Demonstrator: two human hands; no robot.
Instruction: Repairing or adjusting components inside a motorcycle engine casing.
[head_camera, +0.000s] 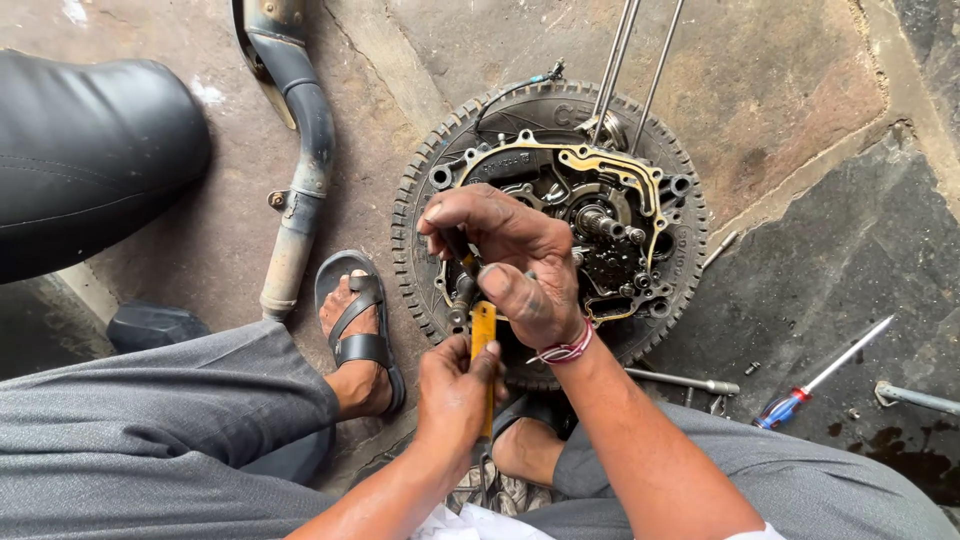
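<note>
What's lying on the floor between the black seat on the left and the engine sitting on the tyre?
In the head view, a rusty exhaust pipe lies between the black seat and the engine, with a sandalled foot below it.

Light: soft, even daylight (no harsh shadows really)
Glare: mild sheen on black seat (85, 150)
Focus: sharp throughout, edges slightly stretched
</note>
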